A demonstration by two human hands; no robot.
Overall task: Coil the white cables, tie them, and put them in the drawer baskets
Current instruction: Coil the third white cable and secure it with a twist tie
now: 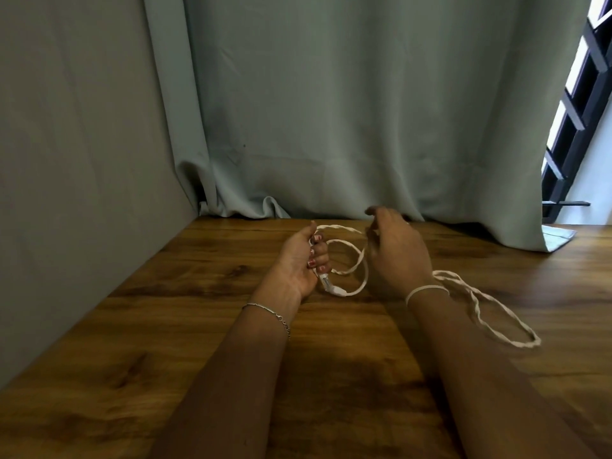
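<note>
Presently, left hand (pixel 299 260) grips white cable (pixel 364 276) coils; right hand (pixel 395 256) apparently pinches a strand; remainder lies on table (pixel 159 332).

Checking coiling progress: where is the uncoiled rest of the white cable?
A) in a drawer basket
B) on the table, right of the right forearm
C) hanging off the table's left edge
B: the white cable trails in loose loops on the table beside the right forearm.
</note>
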